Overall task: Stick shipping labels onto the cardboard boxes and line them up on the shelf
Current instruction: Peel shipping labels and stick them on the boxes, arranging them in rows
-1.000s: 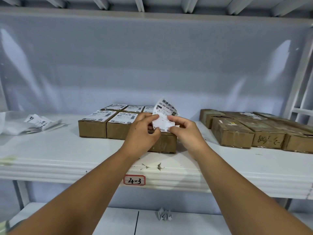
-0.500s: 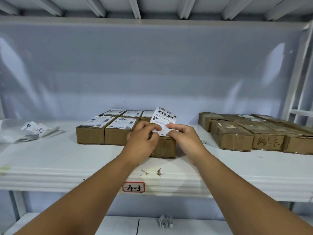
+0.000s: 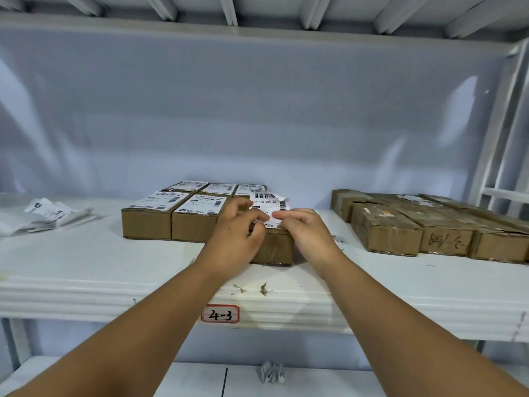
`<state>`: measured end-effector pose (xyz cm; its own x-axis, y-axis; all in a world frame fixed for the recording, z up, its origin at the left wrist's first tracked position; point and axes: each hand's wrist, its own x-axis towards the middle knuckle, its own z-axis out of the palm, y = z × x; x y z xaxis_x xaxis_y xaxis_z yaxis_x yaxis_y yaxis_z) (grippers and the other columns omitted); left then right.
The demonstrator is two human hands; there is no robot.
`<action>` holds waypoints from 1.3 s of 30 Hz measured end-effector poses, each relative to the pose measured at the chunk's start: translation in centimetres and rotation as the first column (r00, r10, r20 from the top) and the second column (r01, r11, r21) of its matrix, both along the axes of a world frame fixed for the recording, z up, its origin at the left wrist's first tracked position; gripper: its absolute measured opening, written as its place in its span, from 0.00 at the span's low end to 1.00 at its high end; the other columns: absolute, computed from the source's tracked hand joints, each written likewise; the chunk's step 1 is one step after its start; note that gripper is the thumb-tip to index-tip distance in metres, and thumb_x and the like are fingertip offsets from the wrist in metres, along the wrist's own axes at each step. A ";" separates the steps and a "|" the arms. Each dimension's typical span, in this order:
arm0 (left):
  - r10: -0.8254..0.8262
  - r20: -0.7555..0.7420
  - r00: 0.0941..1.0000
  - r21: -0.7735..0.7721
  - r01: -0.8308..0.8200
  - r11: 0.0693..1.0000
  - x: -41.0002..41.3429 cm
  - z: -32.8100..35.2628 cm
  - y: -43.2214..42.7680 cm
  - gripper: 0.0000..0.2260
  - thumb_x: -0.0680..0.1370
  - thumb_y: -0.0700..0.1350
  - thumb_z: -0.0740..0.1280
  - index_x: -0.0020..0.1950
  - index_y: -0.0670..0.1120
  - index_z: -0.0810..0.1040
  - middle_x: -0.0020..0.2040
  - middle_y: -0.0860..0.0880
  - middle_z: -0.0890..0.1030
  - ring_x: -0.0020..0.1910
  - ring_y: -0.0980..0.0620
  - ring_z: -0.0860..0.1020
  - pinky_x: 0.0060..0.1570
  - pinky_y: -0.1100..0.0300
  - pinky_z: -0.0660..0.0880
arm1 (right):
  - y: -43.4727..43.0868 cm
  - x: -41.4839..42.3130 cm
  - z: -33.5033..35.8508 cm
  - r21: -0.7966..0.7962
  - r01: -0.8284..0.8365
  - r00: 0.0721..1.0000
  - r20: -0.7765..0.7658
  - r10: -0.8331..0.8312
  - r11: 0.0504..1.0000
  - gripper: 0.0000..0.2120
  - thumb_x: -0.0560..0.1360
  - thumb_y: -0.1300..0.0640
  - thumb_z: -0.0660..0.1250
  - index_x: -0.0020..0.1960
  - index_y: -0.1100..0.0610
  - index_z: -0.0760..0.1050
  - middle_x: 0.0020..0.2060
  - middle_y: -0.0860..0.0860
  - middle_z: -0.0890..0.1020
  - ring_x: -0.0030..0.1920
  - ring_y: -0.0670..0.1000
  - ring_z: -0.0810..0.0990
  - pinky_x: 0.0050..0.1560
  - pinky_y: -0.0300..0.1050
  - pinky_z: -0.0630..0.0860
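Observation:
A white shipping label with barcodes lies low over the top of a brown cardboard box at the shelf's middle. My left hand pinches the label's near left edge and my right hand pinches its near right edge, both over the box top. The label's far end is still curled up. Several labelled boxes stand in rows to the left of this box, touching it.
Several unlabelled brown boxes lie at the right of the white shelf. A loose pile of labels and backing paper sits at the far left. A "4-3" tag marks the shelf edge. A crumpled paper scrap lies on the lower shelf.
Both hands have lowered the label from upright in the air down onto the box top. The view has shifted slightly downward.

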<state>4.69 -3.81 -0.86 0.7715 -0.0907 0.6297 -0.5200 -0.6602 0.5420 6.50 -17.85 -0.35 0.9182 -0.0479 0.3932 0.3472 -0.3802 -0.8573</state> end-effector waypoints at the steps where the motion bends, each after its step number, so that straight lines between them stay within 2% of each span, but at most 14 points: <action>1: -0.004 0.015 1.000 0.004 0.004 1.000 0.0 0.1 0.0 0.12 0.79 0.42 0.59 0.56 0.48 0.80 0.63 0.53 0.67 0.61 0.56 0.68 0.58 0.66 0.62 | 0.0 0.0 0.1 0.001 0.004 1.000 0.002 -0.004 1.000 0.12 0.57 0.43 0.59 0.34 0.29 0.78 0.55 0.41 0.76 0.63 0.47 0.73 0.68 0.54 0.65; 6: 0.012 0.026 1.000 0.064 -0.014 0.998 0.0 -0.1 0.0 0.16 0.76 0.49 0.54 0.55 0.49 0.79 0.56 0.53 0.77 0.60 0.52 0.69 0.60 0.61 0.62 | 0.0 0.5 -0.2 0.008 0.001 1.000 -0.012 -0.001 1.000 0.14 0.52 0.37 0.57 0.33 0.31 0.78 0.57 0.40 0.77 0.64 0.48 0.72 0.68 0.55 0.65; 9: 0.015 0.004 1.000 0.044 -0.015 0.999 0.4 0.0 0.0 0.19 0.72 0.51 0.52 0.55 0.52 0.78 0.56 0.55 0.77 0.60 0.52 0.69 0.57 0.62 0.62 | -0.2 0.8 -0.4 0.019 -0.013 0.999 -0.037 0.013 1.000 0.17 0.52 0.38 0.58 0.38 0.31 0.80 0.55 0.40 0.80 0.63 0.49 0.74 0.68 0.55 0.65; 14: 0.050 -0.065 0.997 0.016 -0.049 0.999 -0.2 0.4 0.0 0.15 0.79 0.45 0.57 0.64 0.50 0.73 0.55 0.54 0.75 0.63 0.55 0.65 0.53 0.64 0.61 | -0.4 0.9 -0.5 0.058 -0.039 0.994 -0.103 0.044 0.998 0.21 0.51 0.38 0.61 0.42 0.35 0.81 0.53 0.44 0.83 0.59 0.50 0.77 0.66 0.51 0.70; 17: 0.059 -0.095 0.994 -0.024 -0.061 0.998 -0.2 0.5 -0.1 0.16 0.79 0.46 0.58 0.66 0.50 0.72 0.51 0.54 0.74 0.64 0.55 0.65 0.53 0.64 0.61 | -0.3 0.6 -0.1 0.064 -0.070 0.986 -0.145 0.079 0.995 0.15 0.55 0.41 0.61 0.38 0.33 0.80 0.50 0.44 0.83 0.59 0.52 0.77 0.64 0.50 0.72; 20: 0.058 -0.100 0.993 -0.022 -0.061 0.998 0.1 0.4 -0.1 0.16 0.79 0.46 0.58 0.66 0.50 0.74 0.62 0.52 0.75 0.67 0.56 0.63 0.57 0.68 0.59 | -0.2 0.8 -0.1 0.058 -0.081 0.980 -0.178 0.090 0.995 0.14 0.61 0.44 0.58 0.40 0.32 0.79 0.53 0.46 0.81 0.60 0.53 0.76 0.61 0.51 0.74; 23: 0.058 -0.074 0.996 -0.016 -0.059 0.998 -0.1 0.7 -0.1 0.16 0.79 0.45 0.59 0.66 0.49 0.75 0.67 0.52 0.73 0.69 0.56 0.64 0.58 0.69 0.58 | 0.0 1.0 0.1 0.049 -0.082 0.975 -0.205 0.091 0.995 0.15 0.59 0.44 0.58 0.42 0.34 0.78 0.56 0.50 0.79 0.60 0.56 0.75 0.60 0.55 0.75; 27: 0.072 -0.018 0.997 -0.006 -0.072 0.997 -0.4 0.5 -0.2 0.12 0.79 0.45 0.60 0.59 0.47 0.77 0.59 0.52 0.78 0.52 0.59 0.72 0.44 0.70 0.62 | 0.1 1.2 0.2 0.070 -0.066 0.985 -0.155 0.076 0.995 0.14 0.56 0.43 0.59 0.37 0.31 0.77 0.58 0.52 0.76 0.61 0.57 0.73 0.65 0.56 0.70; 29: 0.071 -0.011 0.997 -0.017 -0.071 0.997 -0.5 0.6 -0.2 0.09 0.79 0.46 0.60 0.55 0.47 0.78 0.54 0.53 0.79 0.47 0.58 0.73 0.38 0.70 0.63 | 0.0 1.0 0.3 0.076 -0.041 0.994 -0.102 0.049 0.996 0.11 0.58 0.41 0.62 0.37 0.37 0.80 0.54 0.52 0.79 0.59 0.56 0.75 0.64 0.55 0.70; 31: 0.058 -0.004 0.998 -0.036 -0.058 0.998 -0.7 0.6 -0.2 0.07 0.79 0.48 0.60 0.48 0.47 0.77 0.47 0.54 0.79 0.41 0.58 0.73 0.36 0.73 0.64 | -0.3 0.9 0.2 0.069 0.004 1.000 -0.017 -0.003 0.998 0.15 0.63 0.39 0.65 0.37 0.48 0.82 0.47 0.52 0.82 0.54 0.56 0.78 0.61 0.54 0.72; 32: 0.053 0.010 0.999 -0.043 -0.052 0.998 -0.7 0.6 -0.2 0.09 0.79 0.49 0.60 0.44 0.46 0.75 0.42 0.55 0.77 0.37 0.59 0.72 0.35 0.73 0.64 | -0.5 0.9 0.3 0.068 0.045 0.998 0.043 -0.048 0.997 0.14 0.67 0.41 0.67 0.36 0.51 0.82 0.45 0.51 0.82 0.54 0.55 0.78 0.61 0.52 0.72; 34: 0.042 0.042 0.998 -0.057 -0.040 0.998 -0.7 0.7 -0.2 0.12 0.80 0.49 0.60 0.41 0.44 0.73 0.34 0.54 0.73 0.34 0.59 0.70 0.32 0.70 0.63 | -0.9 0.6 0.6 0.079 0.113 0.982 0.146 -0.124 0.990 0.08 0.72 0.51 0.68 0.35 0.48 0.80 0.44 0.43 0.77 0.55 0.49 0.76 0.62 0.44 0.70; 37: 0.042 0.032 0.999 -0.074 -0.039 0.996 -0.5 0.7 -0.2 0.07 0.79 0.44 0.61 0.42 0.46 0.75 0.38 0.55 0.76 0.37 0.59 0.72 0.33 0.71 0.63 | -1.2 -0.2 0.8 0.059 0.105 0.972 0.207 -0.115 0.993 0.12 0.73 0.60 0.67 0.35 0.46 0.80 0.44 0.41 0.80 0.54 0.47 0.77 0.59 0.40 0.71; 39: 0.041 0.016 0.999 -0.085 -0.040 0.996 -0.5 0.8 -0.2 0.05 0.77 0.42 0.61 0.45 0.46 0.77 0.42 0.55 0.78 0.37 0.60 0.72 0.33 0.72 0.64 | -1.1 -0.4 0.7 0.046 0.056 0.986 0.156 -0.063 0.997 0.13 0.73 0.62 0.66 0.36 0.46 0.81 0.45 0.44 0.83 0.51 0.45 0.79 0.56 0.39 0.73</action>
<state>4.20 -4.03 -0.03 0.7619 -0.0054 0.6476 -0.5038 -0.6333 0.5874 6.11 -18.95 0.31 0.8403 -0.1194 0.5287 0.4566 -0.3699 -0.8092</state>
